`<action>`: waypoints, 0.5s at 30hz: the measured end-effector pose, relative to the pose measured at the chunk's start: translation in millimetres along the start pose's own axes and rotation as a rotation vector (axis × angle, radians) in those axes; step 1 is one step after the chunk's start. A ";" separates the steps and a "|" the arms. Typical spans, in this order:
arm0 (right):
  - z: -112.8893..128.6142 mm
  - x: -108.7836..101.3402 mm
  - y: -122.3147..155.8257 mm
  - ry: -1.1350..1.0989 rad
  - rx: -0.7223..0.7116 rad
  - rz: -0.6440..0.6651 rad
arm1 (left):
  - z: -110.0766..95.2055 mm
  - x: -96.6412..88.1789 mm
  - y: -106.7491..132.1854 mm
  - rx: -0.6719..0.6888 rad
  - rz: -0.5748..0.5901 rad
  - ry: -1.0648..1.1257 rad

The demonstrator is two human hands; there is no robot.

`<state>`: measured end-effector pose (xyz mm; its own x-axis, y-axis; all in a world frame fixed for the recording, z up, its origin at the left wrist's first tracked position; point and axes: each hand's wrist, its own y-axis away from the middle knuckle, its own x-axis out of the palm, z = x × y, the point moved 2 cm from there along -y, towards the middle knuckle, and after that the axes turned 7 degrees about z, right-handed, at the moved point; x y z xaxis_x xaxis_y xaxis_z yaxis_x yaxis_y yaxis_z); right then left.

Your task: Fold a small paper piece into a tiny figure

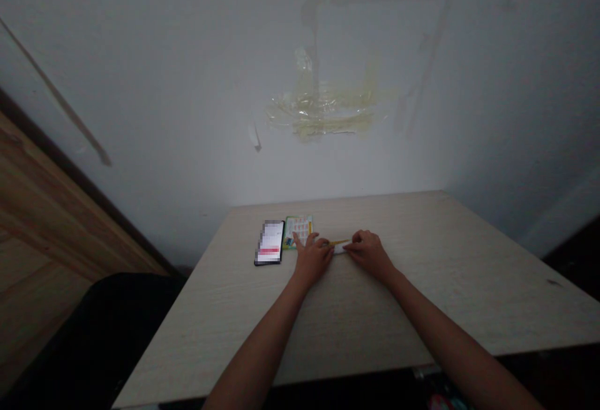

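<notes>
Between my two hands, low on the tabletop, lies a small flat strip of white and yellow paper [340,245], probably folded; its ends are hidden under my fingers. My left hand [313,255] presses the strip's left end with thumb and forefinger, its other fingers spread toward a printed card [299,227]. That card is white with a green and yellow edge and rows of small print, partly covered by the left fingers. My right hand [370,250] pinches the strip's right end, fingers curled together.
A phone [270,244] with a lit, blurred screen lies left of the card. The pale wooden table [225,316] meets a white wall [187,116] with yellowed tape [323,113] on it. At the left are a dark object [94,329] and wooden panelling [42,229].
</notes>
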<state>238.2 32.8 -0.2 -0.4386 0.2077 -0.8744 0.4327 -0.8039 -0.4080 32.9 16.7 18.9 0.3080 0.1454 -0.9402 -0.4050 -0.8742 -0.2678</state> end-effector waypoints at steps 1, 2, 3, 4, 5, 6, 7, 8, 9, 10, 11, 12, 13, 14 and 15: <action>0.8 -0.3 0.1 0.015 0.012 0.005 | -0.4 0.2 0.2 -0.003 -0.002 0.000; 1.3 -0.5 0.1 0.027 0.026 0.009 | -0.8 0.4 0.4 -0.003 -0.003 0.002; 1.3 -0.5 0.1 0.038 0.043 0.009 | -1.1 0.7 0.6 0.000 -0.003 0.005; 0.8 -0.3 0.0 0.048 0.061 0.008 | -1.3 0.9 0.9 0.008 -0.002 0.011; -0.1 0.1 -0.2 0.055 0.081 0.007 | -1.5 1.2 1.1 0.019 0.001 0.019; -1.2 0.6 -0.5 0.059 0.099 0.006 | -1.6 1.6 1.3 0.032 0.008 0.028; -2.4 1.1 -0.9 0.059 0.113 0.007 | -1.5 1.9 1.4 0.042 0.017 0.039; -3.5 1.7 -1.3 0.055 0.124 0.009 | -1.2 2.1 1.5 0.048 0.026 0.049; -4.4 2.2 -1.8 0.046 0.129 0.012 | -0.9 2.3 1.4 0.051 0.034 0.061; -4.9 2.6 -2.1 0.033 0.131 0.016 | -0.6 2.4 1.4 0.053 0.040 0.073; -5.2 2.8 -2.4 0.020 0.132 0.017 | -0.4 2.3 1.3 0.054 0.043 0.085; -5.1 2.9 -2.5 0.007 0.133 0.016 | -0.3 2.0 1.2 0.059 0.046 0.097; -4.7 3.0 -2.4 -0.004 0.134 0.014 | -0.5 1.6 1.2 0.068 0.049 0.110; -4.3 3.2 -2.2 -0.013 0.136 0.011 | -0.8 1.2 1.2 0.080 0.053 0.123; -3.8 3.6 -1.8 -0.022 0.139 0.010 | -1.3 0.6 1.4 0.093 0.058 0.139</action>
<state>238.8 37.2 -3.6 -0.4528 0.1879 -0.8716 0.3244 -0.8758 -0.3574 33.6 15.0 18.2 0.3952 0.0244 -0.9183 -0.5013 -0.8319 -0.2378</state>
